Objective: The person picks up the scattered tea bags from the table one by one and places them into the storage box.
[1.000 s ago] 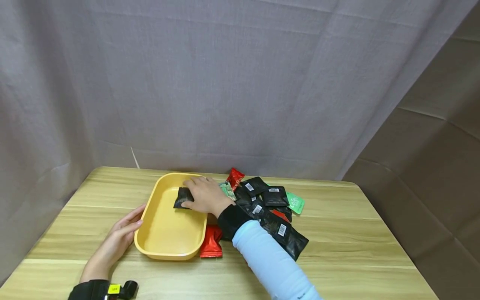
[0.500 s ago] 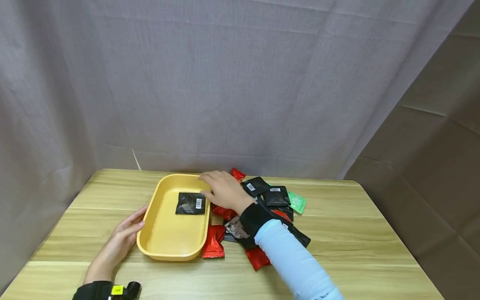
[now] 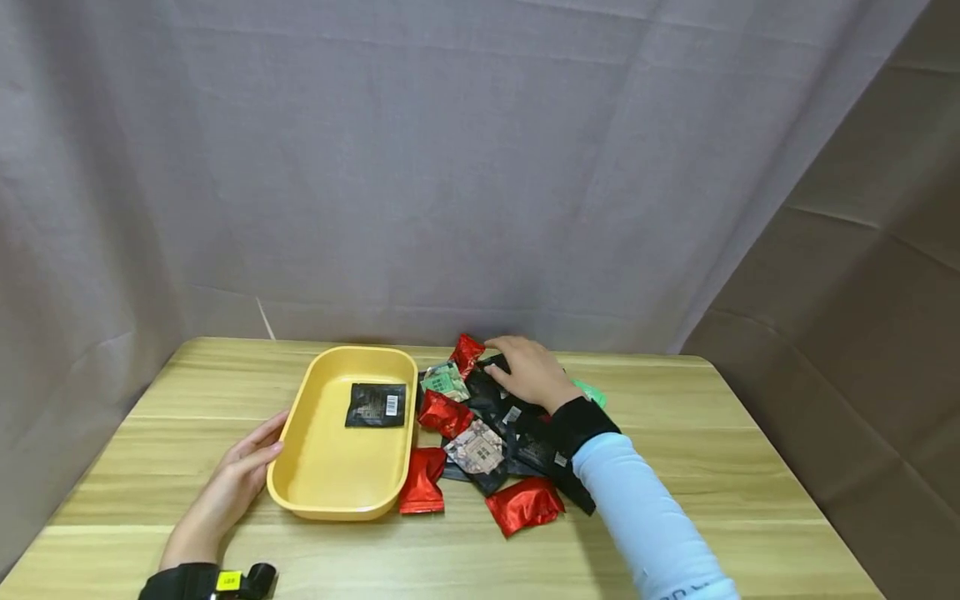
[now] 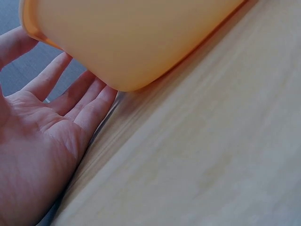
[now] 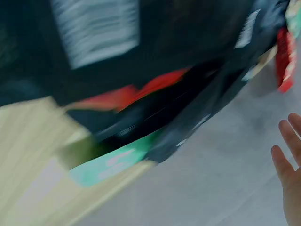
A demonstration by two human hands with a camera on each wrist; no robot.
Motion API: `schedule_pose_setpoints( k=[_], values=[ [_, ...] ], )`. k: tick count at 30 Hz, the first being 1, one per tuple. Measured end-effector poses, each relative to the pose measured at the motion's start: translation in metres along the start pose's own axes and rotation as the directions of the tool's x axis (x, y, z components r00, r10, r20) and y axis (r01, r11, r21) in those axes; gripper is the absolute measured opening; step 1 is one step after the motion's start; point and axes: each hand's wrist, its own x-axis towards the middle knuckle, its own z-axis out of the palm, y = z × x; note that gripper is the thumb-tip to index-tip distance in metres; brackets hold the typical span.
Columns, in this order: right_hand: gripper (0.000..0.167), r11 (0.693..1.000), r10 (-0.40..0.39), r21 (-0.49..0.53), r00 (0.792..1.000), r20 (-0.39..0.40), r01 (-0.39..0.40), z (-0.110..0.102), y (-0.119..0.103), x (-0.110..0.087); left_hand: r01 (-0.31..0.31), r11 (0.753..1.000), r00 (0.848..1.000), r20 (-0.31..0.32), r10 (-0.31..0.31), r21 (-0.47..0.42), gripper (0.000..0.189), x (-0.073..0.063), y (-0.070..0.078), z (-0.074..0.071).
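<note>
My left hand (image 3: 234, 492) rests against the left side of a yellow tray (image 3: 347, 500), fingers fairly straight. In the left wrist view the fingertips of my left hand (image 4: 56, 122) touch the tray's outer wall (image 4: 122, 52). One black packet (image 3: 376, 405) with a barcode label lies flat inside the tray. To the right is a heap of sachets, where my right hand (image 3: 531, 373) hovers above the black packets (image 3: 487, 392) at the back, fingers extended and holding nothing visible. The right wrist view is blurred; fingers of the right hand (image 5: 289, 165) show apart from the packets.
Red wrapped packets (image 3: 525, 505) lie at the heap's front, left and back. A black sachet with a patterned label (image 3: 476, 447) and one with a green label (image 3: 446, 382) lie among them. A green packet (image 3: 591, 393) sticks out at the right. A grey curtain (image 3: 420, 183) stands behind the wooden table.
My right hand has let go of the black packet in the tray and moved right, over the back of the heap. My left hand stays at the tray.
</note>
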Motion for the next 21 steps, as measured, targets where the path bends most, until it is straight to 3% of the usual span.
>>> schedule_pose_setpoints(
  k=[7, 14, 21],
  values=[
    [0.054, 0.999, 0.042, -0.021, 0.999, -0.012, -0.042, 0.004, 0.036, -0.020, -0.012, 1.000, 1.000, 0.014, 0.012, -0.010, 0.040, -0.001, -0.001, -0.002],
    [0.064, 0.989, 0.140, -0.065, 0.985, 0.101, -0.134, 0.005, 0.053, -0.035, -0.019, 1.000, 0.999, 0.031, 0.020, -0.010, 0.044, -0.001, -0.003, -0.002],
    [0.069, 0.984, 0.166, 0.029, 0.961, 0.220, -0.177, 0.010, 0.059, -0.044, 0.001, 1.000, 1.000, 0.021, -0.001, 0.006, 0.044, -0.002, -0.002, -0.004]
  ],
)
